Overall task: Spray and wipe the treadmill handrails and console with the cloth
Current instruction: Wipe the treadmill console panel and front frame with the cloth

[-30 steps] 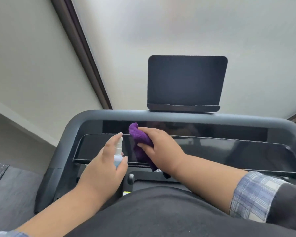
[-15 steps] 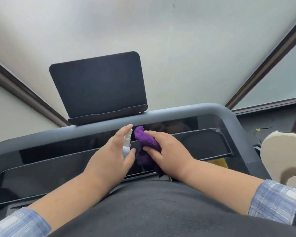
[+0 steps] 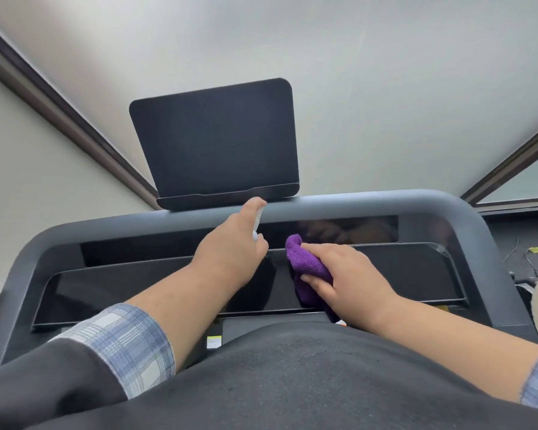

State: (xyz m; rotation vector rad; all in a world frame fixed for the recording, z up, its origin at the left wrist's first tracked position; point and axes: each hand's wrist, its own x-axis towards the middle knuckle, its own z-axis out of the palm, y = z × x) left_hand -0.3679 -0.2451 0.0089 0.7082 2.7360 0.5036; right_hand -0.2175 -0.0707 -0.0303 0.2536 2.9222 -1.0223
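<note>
At console centre: left hand (image 3: pixel 230 249) held the spray bottle (image 3: pixel 256 227), now raised toward the top rail (image 3: pixel 370 206) with forefinger on the nozzle. Right hand (image 3: pixel 345 277) pressed the purple cloth (image 3: pixel 305 268) to the glossy panel (image 3: pixel 416 274), shifted rightward from half a second before. Judgement: rail spray next; console wipe part-done. Tablet stand (image 3: pixel 215 141) untouched above.

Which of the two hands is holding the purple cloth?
The right hand. It presses the purple cloth onto the glossy black console panel, while the left hand grips a small white spray bottle instead.
</note>
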